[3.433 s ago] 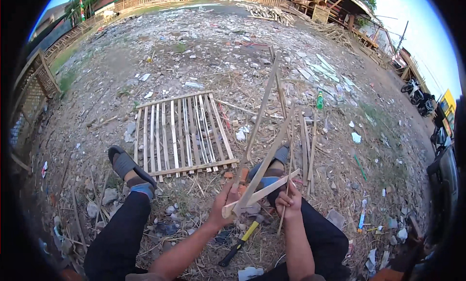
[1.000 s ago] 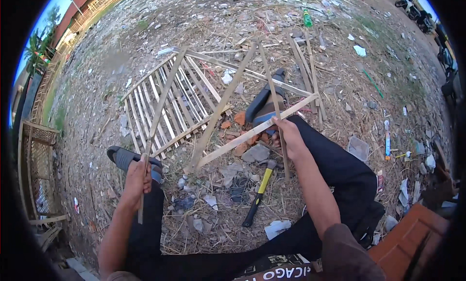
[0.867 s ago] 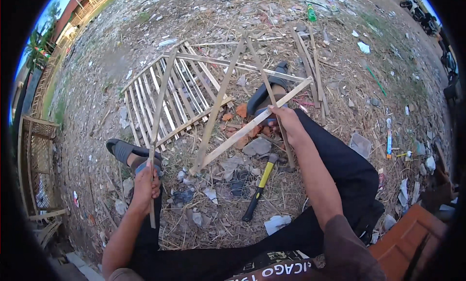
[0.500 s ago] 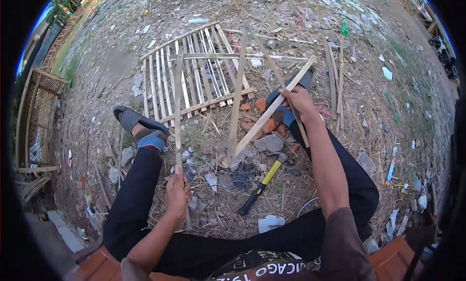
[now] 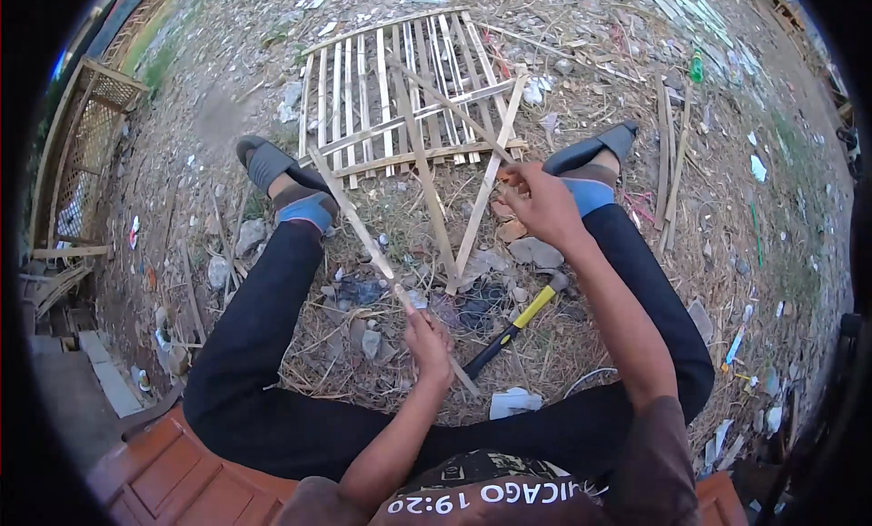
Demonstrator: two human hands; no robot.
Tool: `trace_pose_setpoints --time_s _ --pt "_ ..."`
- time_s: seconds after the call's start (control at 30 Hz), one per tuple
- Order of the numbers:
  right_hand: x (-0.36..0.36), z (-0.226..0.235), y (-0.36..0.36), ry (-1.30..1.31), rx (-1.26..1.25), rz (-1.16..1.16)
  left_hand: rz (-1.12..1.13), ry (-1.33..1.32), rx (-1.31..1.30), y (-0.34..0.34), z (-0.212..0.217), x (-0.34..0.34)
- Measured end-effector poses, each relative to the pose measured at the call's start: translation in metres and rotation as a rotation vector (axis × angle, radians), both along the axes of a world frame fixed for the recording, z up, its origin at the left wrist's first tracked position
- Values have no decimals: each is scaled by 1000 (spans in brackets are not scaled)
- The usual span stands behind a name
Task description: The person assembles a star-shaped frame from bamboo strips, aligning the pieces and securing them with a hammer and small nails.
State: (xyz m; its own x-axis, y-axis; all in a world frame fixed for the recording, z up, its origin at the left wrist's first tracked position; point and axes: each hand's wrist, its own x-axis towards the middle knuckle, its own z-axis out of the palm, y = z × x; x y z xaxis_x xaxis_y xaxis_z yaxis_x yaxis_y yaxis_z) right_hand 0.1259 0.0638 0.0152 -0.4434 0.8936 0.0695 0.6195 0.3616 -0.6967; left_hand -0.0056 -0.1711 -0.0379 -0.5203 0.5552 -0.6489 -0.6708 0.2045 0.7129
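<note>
My left hand [image 5: 429, 349] is closed around a long wooden slat [image 5: 363, 235], which slants up and to the left from my fist. My right hand [image 5: 543, 203] has its fingers bent against a thin wooden strip [image 5: 459, 113], whose far end reaches up-left. Beside those fingertips, a pale slat [image 5: 483, 199] meets a browner slat [image 5: 425, 176] in a V near the ground. Another slat [image 5: 427, 120] crosses behind them. Between my feet and beyond lies a slatted wooden panel [image 5: 386, 94]. A hammer [image 5: 518, 324] with a yellow and black handle rests on the ground near my right knee.
Loose slats [image 5: 670, 163] lie right of my right foot. Stones [image 5: 536, 252], straw and white scraps [image 5: 515, 401] litter the ground. A lattice-sided wooden frame [image 5: 86, 163] stands at far left. A green bottle [image 5: 697, 67] lies far right.
My left hand has moved right and tilted its slat leftward at the top. My right hand has come lower and slightly left. My right foot has shifted out to the right.
</note>
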Motion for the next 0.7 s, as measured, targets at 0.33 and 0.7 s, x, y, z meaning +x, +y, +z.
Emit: trace_pose_setpoints --time_s 0.33,0.7 --pt "41 -36 -183 -286 -576 -316 6 -22 98 19 13 20" --pt "-3 -46 -213 -379 -395 -693 -206 302 368 26 60 17"
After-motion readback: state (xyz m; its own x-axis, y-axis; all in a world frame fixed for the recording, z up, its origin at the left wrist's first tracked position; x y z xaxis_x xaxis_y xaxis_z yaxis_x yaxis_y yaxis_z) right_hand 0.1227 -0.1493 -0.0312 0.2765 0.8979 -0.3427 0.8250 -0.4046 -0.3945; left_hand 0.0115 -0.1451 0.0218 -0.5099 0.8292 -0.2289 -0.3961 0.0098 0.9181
